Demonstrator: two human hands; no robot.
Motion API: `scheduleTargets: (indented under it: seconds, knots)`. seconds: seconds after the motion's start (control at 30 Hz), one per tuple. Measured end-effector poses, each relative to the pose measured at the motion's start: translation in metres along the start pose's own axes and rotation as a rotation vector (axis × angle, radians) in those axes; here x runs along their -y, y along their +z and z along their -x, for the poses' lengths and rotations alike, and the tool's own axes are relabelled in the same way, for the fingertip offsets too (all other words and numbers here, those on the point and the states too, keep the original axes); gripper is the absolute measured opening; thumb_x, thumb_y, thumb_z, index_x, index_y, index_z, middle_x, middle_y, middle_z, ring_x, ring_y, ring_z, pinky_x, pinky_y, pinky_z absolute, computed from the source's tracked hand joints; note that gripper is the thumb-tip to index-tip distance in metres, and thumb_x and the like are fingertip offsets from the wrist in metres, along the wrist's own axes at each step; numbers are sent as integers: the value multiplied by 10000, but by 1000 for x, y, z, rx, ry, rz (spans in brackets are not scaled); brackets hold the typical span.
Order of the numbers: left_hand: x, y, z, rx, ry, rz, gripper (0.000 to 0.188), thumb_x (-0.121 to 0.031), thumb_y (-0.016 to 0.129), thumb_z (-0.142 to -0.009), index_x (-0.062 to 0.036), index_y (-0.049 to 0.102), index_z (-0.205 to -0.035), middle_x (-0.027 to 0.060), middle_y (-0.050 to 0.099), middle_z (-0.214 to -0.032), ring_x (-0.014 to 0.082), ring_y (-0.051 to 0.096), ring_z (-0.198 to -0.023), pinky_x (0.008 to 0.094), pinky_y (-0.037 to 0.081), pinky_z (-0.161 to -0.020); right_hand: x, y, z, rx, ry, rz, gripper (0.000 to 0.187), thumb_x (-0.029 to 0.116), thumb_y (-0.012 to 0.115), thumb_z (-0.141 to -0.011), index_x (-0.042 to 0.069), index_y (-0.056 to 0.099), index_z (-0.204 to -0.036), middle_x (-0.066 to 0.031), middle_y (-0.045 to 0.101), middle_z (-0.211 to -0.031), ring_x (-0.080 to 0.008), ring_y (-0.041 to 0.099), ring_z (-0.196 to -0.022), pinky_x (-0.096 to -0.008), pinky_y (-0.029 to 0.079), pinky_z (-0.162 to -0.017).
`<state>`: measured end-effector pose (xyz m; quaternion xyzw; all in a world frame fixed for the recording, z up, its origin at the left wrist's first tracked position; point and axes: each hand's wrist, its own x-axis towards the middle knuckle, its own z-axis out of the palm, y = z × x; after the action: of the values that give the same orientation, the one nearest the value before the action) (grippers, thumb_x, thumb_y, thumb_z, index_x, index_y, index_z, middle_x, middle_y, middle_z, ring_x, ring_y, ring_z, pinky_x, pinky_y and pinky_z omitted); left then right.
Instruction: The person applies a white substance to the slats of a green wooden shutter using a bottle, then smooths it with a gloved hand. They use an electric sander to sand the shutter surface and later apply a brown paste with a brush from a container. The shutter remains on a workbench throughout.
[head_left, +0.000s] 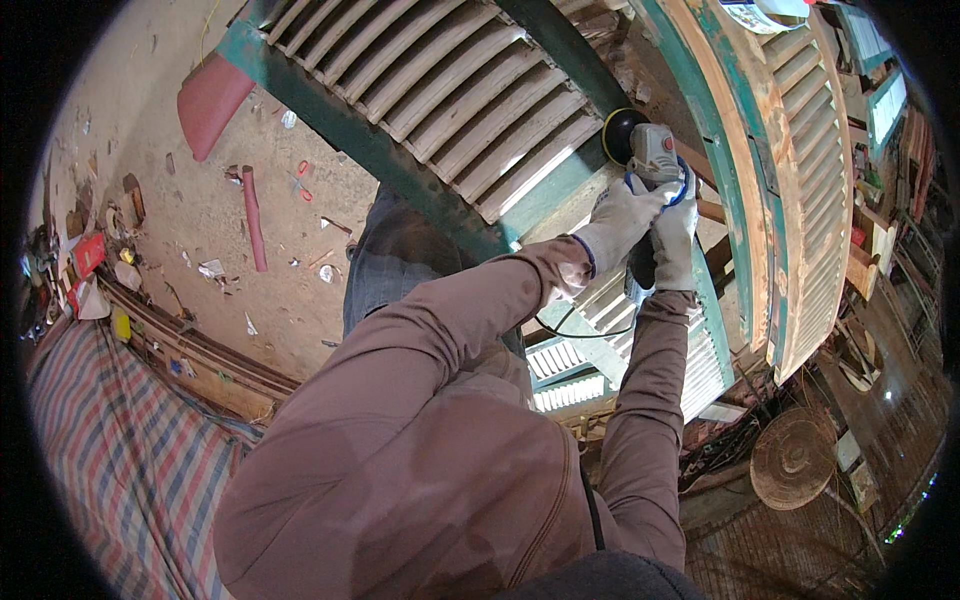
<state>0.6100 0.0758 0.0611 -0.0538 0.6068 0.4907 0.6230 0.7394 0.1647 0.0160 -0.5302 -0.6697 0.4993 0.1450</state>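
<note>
Both my hands, in white work gloves, are closed around an angle grinder [654, 143] with a grey head. Its round black disc [619, 137] with a yellow rim is at the right side rail of a green louvered shutter [430, 200]; I cannot tell whether it touches. My left hand [615, 228] grips near the tool's head. My right hand [675, 240] wraps the body from the right, its fingers partly hidden. A dark cord [580, 333] loops below the hands. The shutter's slats are bare and greyish, while green paint covers much of its frame.
To the right stands another louvered shutter [808, 190], its frame partly bare wood. Red sheet material [212, 105], a red roll [254, 220] and red-handled scissors [300, 182] lie on the littered floor. A striped tarp [130, 450] is at lower left, a round woven piece [793, 458] at lower right.
</note>
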Motion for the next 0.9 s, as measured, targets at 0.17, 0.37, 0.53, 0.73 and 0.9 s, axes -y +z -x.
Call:
scheduleTargets:
  seconds: [0.17, 0.37, 0.53, 0.73, 0.9]
  knots:
    - [-9, -3, 14, -45, -27, -52, 726, -534, 798, -832, 41, 657, -1251, 181, 715, -1185, 264, 690, -1077, 375, 529, -940, 14, 9, 9, 21, -132, 76, 201, 232, 570, -1017, 77, 665, -1104, 6, 636, -947, -155, 539, -753, -322, 459, -640]
    - [1, -5, 8, 26, 11, -6, 821, -581, 801, -802, 62, 626, -1280, 204, 705, -1204, 289, 689, -1112, 387, 534, -958, 15, 0, 0, -7, -50, 182, 360, 189, 659, -953, 62, 571, -1279, -73, 647, -1104, -194, 592, -914, -338, 491, -782]
    - [-1, 12, -8, 19, -4, -105, 814, -596, 797, -790, 37, 644, -1278, 210, 703, -1213, 302, 697, -1108, 391, 538, -955, 8, -12, -17, -23, -5, 223, 585, 153, 733, -900, 50, 494, -1425, -139, 657, -1236, -226, 636, -1049, -351, 518, -900]
    - [13, 28, -28, 103, 111, 7, 714, -542, 784, -841, 31, 662, -1248, 197, 699, -1215, 274, 692, -1082, 386, 541, -943, -21, -29, -29, -17, 20, 66, 630, 165, 739, -884, 48, 495, -1453, -181, 688, -1253, -252, 682, -1071, -378, 547, -913]
    - [2, 14, 0, 124, 0, 93, 684, -509, 783, -860, 49, 659, -1235, 193, 704, -1173, 249, 683, -1045, 374, 549, -878, -15, -30, -3, -38, 40, 57, 621, 171, 737, -886, 52, 500, -1448, -184, 693, -1243, -258, 685, -1071, -380, 548, -911]
